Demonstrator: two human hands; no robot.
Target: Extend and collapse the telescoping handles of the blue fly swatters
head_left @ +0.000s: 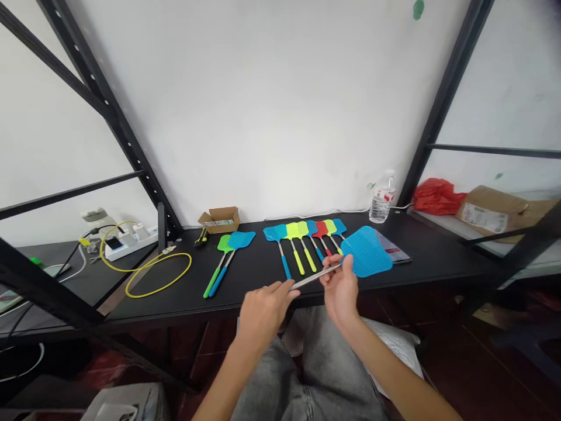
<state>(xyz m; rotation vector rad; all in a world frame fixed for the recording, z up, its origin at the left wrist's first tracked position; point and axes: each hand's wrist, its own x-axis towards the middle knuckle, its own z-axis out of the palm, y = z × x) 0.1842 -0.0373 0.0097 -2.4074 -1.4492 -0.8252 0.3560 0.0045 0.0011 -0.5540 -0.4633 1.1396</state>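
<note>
A blue fly swatter (pixel 367 251) is held slantwise above the table's front edge, its head to the right. My left hand (pixel 265 310) is closed round the handle end, which its fingers hide. With thumb and fingers, my right hand (pixel 340 286) pinches the metal rod just below the blue head. Behind them, several fly swatters in blue, yellow and red lie in a row, among them a yellow one (pixel 310 257) and a red one (pixel 322 229). Farther left lie a green fly swatter (pixel 212 283) and another blue fly swatter (pixel 240 240), their heads overlapping.
The black table (pixel 175 304) backs onto a white wall. On it are a small open cardboard box (pixel 221 219), a looped yellow cable (pixel 189 270), a power strip (pixel 131 242) and a water bottle (pixel 382 199). Black rack posts rise on both sides. A red bag (pixel 436 197) lies right.
</note>
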